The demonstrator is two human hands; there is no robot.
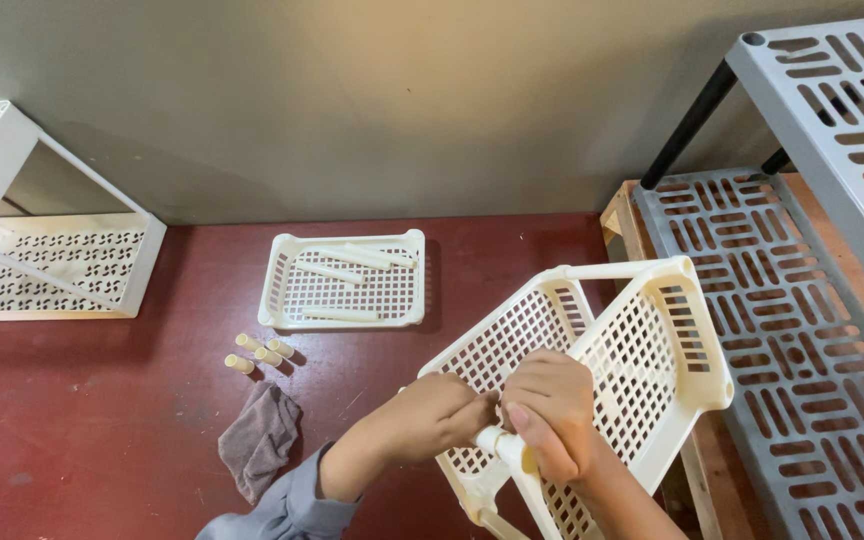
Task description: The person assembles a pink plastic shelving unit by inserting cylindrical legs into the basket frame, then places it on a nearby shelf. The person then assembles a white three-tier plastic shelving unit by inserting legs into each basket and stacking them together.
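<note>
A cream plastic rack of two perforated trays joined by posts (642,350) tilts over the dark red floor at lower right. My left hand (440,412) grips the near edge of one tray. My right hand (550,410) is closed around a cream tube post (497,444) at the same tray corner. Both hands touch each other there. The lower part of the rack runs out of view at the bottom.
A loose cream tray (277,300) holding several cream tubes lies on the floor by the wall. Several short cream pegs (257,352) and a grey cloth (260,438) lie left of my hands. A white rack (62,260) stands far left, a grey shelf unit (802,300) on the right.
</note>
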